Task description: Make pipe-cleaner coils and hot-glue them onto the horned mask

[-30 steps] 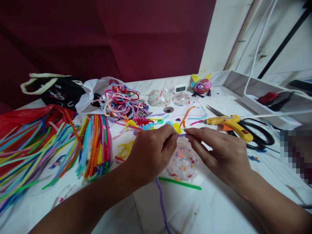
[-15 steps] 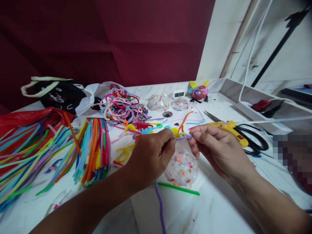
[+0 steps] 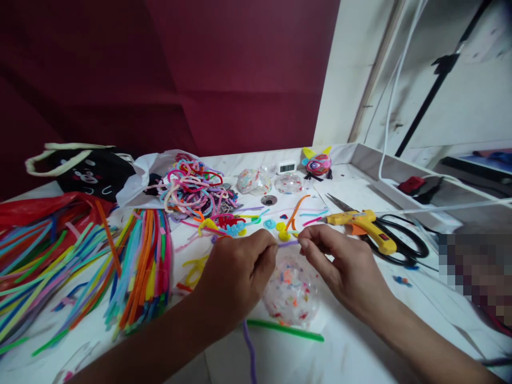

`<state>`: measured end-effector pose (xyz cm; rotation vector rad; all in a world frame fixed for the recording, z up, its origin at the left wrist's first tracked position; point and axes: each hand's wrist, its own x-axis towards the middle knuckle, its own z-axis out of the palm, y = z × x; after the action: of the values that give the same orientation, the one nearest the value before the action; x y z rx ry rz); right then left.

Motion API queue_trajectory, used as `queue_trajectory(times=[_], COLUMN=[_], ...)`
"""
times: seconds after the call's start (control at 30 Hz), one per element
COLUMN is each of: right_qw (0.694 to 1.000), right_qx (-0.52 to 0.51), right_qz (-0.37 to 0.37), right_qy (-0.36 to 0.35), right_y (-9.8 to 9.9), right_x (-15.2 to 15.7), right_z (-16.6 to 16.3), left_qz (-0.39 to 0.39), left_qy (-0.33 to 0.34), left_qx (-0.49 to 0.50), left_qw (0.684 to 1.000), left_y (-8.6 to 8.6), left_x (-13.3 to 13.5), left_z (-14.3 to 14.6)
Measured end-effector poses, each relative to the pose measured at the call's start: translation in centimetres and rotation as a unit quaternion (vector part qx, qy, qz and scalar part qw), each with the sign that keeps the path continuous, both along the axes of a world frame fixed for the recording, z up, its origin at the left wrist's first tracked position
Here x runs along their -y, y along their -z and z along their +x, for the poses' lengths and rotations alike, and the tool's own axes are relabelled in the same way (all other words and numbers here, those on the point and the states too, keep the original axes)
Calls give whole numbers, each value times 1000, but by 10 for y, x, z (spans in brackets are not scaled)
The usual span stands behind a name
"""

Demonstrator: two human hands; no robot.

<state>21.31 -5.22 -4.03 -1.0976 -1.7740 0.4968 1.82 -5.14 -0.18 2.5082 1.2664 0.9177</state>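
A purple pipe cleaner (image 3: pixel 288 244) runs between my two hands, above a clear dome (image 3: pixel 292 290) speckled with coloured bits. My left hand (image 3: pixel 244 272) is closed in a fist around it, and its long tail hangs down below that hand toward the table's near edge. The thumb and fingertips of my right hand (image 3: pixel 340 261) pinch the short end. Under the dome's near side lies a green pipe cleaner (image 3: pixel 286 329). Just beyond my hands are a yellow coiled piece (image 3: pixel 283 232) and a light blue coil (image 3: pixel 269 224).
Bundles of coloured pipe cleaners (image 3: pixel 150 261) spread at left, beside a tangled heap (image 3: pixel 192 186) and a black bag (image 3: pixel 94 173). At right lie a yellow glue gun (image 3: pixel 370 224) and black-handled scissors (image 3: pixel 412 240). A decorated ball (image 3: pixel 318 164) and small clock (image 3: pixel 287 168) stand at the back.
The view has shifted slightly, so the background sits lower and further left. Both hands still hold the purple pipe cleaner, with little change in the gap between them.
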Motion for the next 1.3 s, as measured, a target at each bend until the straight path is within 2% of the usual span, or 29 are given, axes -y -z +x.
queue_trajectory(times=[0.07,0.1,0.17,0.2,0.27,0.33,0.43,0.53,0.6,0.7,0.83,0.9,0.97,1.03,1.1,1.2,1.3], right_qw=[998,999,994,980,929,872,811,788,797,837,888,921,960,978,976,960,935], right_qx=[30,7,-91,-154,-276,-370,-464,-499,-480,-442,-399,-336,-248,-143,1,90,184], right_qz=[45,32,-64,-128,-241,-310,-346,-346,-348,-308,-227,-195,-124,-119,-175,-227,-269], right_qy=[32,37,20,0,-46,-75,-87,-99,-112,-96,-35,-9,44,96,129,136,136], right_y=[0,0,-1,-3,-7,-11,-16,-16,-15,-19,-43,-60,-73,-76,-69,-42,-14], right_x=[1,1,-1,-2,-3,-4,-5,-6,-7,-8,-13,-23,-44,-73,-109,-162,-200], right_z=[0,0,-2,-3,-5,-8,-12,-14,-12,-1,35,59,82,103,120,134,142], left_qz=[15,19,26,31,44,54,59,60,52,43,36,35,40,42,48,61,72], left_qy=[3,6,14,16,15,10,10,12,9,3,-2,1,7,12,15,23,25], left_qx=[-7,-8,-6,-5,-6,-8,-10,-15,-16,-9,16,27,34,34,38,38,14], left_qw=[1000,1000,1000,999,999,998,998,998,998,999,999,999,999,998,998,997,997], left_y=[2,3,5,5,6,7,8,9,9,9,8,9,11,14,17,20,22], left_x=[1,2,3,3,4,4,3,2,1,0,-5,-8,-10,-11,-11,-11,-9], left_z=[0,1,2,2,3,4,6,6,6,4,3,3,4,5,4,4,4])
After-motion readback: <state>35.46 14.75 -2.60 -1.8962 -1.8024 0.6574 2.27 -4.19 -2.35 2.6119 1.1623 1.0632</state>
